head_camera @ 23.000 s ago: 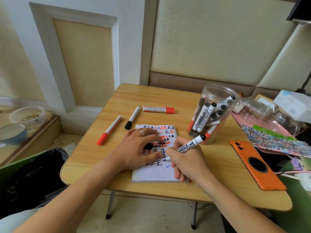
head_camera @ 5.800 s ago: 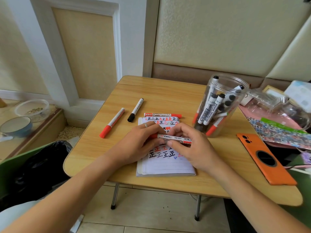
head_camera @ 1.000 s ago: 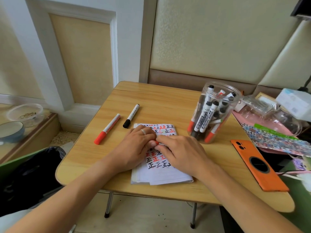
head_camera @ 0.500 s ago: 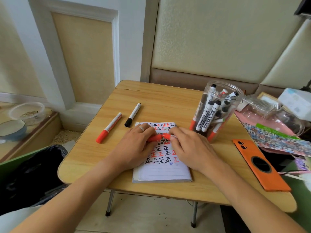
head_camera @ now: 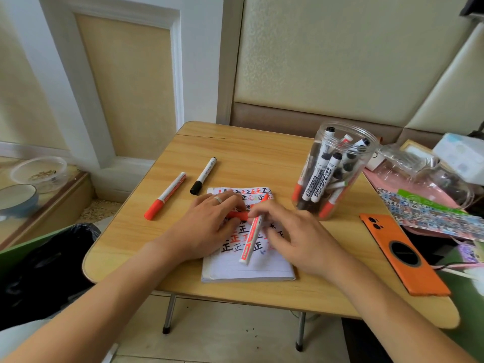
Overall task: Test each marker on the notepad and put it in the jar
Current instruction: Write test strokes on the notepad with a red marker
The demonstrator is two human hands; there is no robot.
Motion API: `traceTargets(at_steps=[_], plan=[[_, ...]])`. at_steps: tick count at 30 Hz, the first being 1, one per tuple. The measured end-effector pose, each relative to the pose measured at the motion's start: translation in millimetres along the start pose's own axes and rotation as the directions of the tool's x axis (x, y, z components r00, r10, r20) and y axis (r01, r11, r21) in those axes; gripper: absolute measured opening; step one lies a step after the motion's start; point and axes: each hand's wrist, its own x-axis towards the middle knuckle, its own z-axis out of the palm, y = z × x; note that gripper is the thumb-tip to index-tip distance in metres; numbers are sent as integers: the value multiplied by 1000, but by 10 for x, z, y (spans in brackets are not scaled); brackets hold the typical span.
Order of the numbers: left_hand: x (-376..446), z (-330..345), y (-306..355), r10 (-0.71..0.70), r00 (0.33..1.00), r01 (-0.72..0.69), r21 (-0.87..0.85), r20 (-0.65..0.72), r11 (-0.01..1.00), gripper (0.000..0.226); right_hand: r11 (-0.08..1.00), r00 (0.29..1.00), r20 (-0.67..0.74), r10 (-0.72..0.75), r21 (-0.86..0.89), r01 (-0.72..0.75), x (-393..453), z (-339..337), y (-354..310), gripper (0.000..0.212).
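1. The right hand (head_camera: 296,237) pinched an uncapped red marker (head_camera: 252,233) between thumb and fingertips; its red tip pointed away from the person and its white barrel lay slanted over the notepad (head_camera: 248,265).
2. The left hand (head_camera: 207,226) rested on the notepad's left part, its fingers curled round the marker's red cap (head_camera: 237,215) — a ring showed on one finger.
3. The notepad lay on the small wooden table (head_camera: 262,158), its upper lines filled with red and black characters.
4. Left of the notepad, two capped markers lay on the table — a red-capped marker (head_camera: 165,195) and a black-capped marker (head_camera: 203,175) — just beside each other.
5. The clear plastic jar (head_camera: 366,158) stood upright to the right of the notepad, holding several black and red markers.
6. An orange phone (head_camera: 400,258) lay camera side up near the table's right edge.
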Motion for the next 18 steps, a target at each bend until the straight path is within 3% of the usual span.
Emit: traceTargets(at_steps=[7, 12, 18], plan=[[36, -91, -3, -24, 989, 21, 22, 143, 1000, 47, 990, 986, 118, 118, -90, -107, -41, -2, 20, 55], [57, -42, 14, -54, 991, 53, 7, 119, 999, 45, 989, 977, 168, 132, -81, -120, 30, -80, 107, 54], [50, 44, 21, -81, 995, 81, -7, 56, 997, 61, 988, 978, 161, 132, -96, -117, 78, -122, 156, 51]])
